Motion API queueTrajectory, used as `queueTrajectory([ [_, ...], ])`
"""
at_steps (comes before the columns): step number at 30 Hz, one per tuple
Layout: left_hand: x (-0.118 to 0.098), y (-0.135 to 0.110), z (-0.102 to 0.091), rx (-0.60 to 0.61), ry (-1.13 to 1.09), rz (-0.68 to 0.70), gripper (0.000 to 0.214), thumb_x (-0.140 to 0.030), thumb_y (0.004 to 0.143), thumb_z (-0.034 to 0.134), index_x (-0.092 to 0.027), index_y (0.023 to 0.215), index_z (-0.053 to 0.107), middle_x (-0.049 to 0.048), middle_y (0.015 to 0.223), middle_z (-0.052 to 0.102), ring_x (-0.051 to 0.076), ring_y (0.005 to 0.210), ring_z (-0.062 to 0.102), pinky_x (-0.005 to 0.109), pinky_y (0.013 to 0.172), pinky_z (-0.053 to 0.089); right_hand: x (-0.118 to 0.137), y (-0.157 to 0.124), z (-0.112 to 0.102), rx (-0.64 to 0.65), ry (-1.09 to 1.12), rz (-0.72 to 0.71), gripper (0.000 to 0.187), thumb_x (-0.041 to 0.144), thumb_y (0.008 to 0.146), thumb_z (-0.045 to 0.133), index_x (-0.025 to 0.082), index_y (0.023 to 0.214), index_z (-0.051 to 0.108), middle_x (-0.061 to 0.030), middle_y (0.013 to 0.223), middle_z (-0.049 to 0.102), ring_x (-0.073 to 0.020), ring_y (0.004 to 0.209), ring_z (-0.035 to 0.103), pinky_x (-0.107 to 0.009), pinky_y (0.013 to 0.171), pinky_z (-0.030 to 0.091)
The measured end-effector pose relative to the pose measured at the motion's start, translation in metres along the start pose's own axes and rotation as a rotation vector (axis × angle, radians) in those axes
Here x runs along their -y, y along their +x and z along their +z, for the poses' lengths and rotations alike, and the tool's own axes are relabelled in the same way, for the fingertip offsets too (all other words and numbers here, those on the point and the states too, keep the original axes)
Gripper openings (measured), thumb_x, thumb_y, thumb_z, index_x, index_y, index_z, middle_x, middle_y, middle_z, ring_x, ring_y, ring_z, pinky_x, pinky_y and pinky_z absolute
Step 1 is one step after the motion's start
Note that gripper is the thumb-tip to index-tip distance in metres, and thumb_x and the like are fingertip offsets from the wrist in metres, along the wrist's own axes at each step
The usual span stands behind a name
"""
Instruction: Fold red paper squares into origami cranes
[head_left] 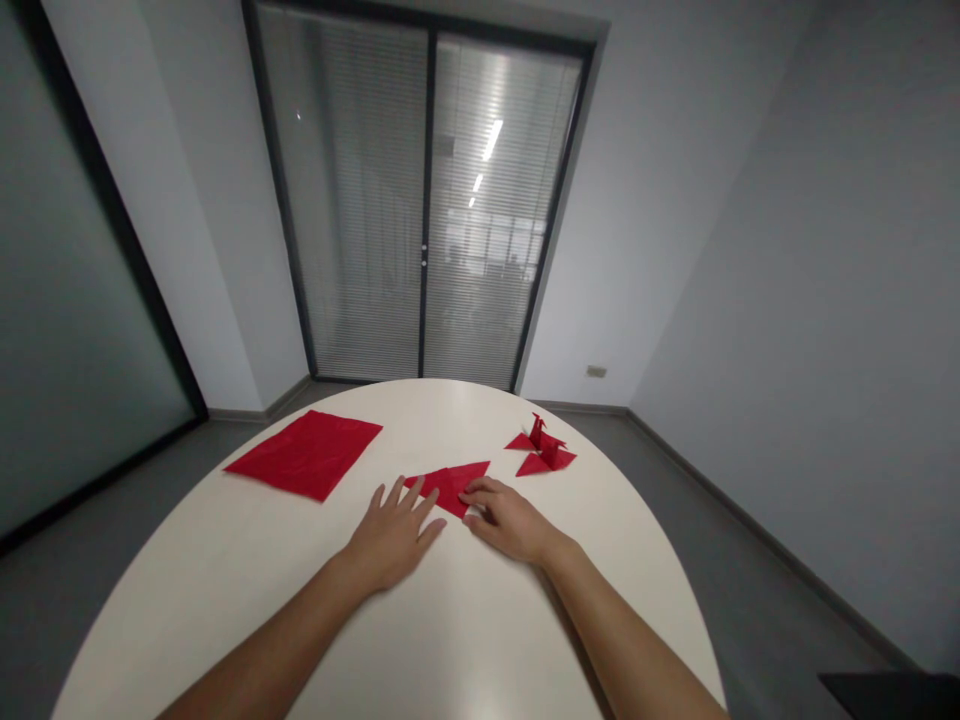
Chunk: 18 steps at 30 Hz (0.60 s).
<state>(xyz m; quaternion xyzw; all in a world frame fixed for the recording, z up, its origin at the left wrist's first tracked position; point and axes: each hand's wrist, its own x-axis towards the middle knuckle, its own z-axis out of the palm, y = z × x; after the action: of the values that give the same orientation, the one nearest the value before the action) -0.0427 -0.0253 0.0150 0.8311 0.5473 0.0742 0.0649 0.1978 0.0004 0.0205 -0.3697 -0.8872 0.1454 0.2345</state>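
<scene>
A folded piece of red origami paper (450,485), roughly triangular, lies on the white table in front of me. My left hand (394,535) is open and palm down, its fingers spread and its fingertips resting on the paper's left part. At the paper's right side my right hand (510,515) has its thumb and fingers curled around the lower right edge, pinching it. The fingers of both hands hide parts of the paper's outline.
Sheets of red paper (307,455) lie flat to the left; how many is unclear. Two folded red paper cranes, a rear crane (536,435) and a front crane (550,458), stand at the right. The round white table (442,395) curves away towards glass doors (427,200).
</scene>
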Motion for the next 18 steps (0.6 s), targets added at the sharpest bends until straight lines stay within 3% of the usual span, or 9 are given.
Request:
queueTrajectory([
  [5, -0.004, 0.000, 0.000, -0.047, 0.077, -0.028, 0.062, -0.049, 0.104, 0.037, -0.010, 0.151, 0.048, 0.0247, 0.158, 0.039, 0.042, 0.149, 0.033, 0.064, 0.120, 0.023, 0.002, 0.001, -0.003, 0.015, -0.011, -0.042, 0.028, 0.027, 0.095, 0.061, 0.018, 0.118, 0.073, -0.0130, 0.123, 0.069, -0.0258, 0.112, 0.063, -0.038, 0.099, 0.050],
  [11, -0.001, 0.001, 0.009, -0.019, -0.037, 0.202, 0.060, -0.053, 0.105, 0.034, -0.020, 0.153, 0.046, 0.0151, 0.161, 0.039, 0.036, 0.151, 0.033, 0.059, 0.121, 0.027, 0.004, 0.002, -0.007, 0.019, -0.016, -0.105, 0.022, 0.025, 0.092, 0.065, 0.021, 0.110, 0.077, -0.0102, 0.113, 0.071, -0.0244, 0.105, 0.064, -0.037, 0.093, 0.050],
  [18, 0.006, 0.006, 0.016, -0.132, -0.035, 0.106, 0.056, -0.049, 0.104, 0.040, -0.017, 0.149, 0.051, 0.0171, 0.155, 0.049, 0.037, 0.149, 0.036, 0.061, 0.120, 0.028, 0.005, 0.004, -0.002, 0.036, 0.057, -0.153, 0.026, 0.023, 0.087, 0.071, 0.025, 0.113, 0.077, -0.0076, 0.114, 0.073, -0.0243, 0.108, 0.065, -0.039, 0.100, 0.047],
])
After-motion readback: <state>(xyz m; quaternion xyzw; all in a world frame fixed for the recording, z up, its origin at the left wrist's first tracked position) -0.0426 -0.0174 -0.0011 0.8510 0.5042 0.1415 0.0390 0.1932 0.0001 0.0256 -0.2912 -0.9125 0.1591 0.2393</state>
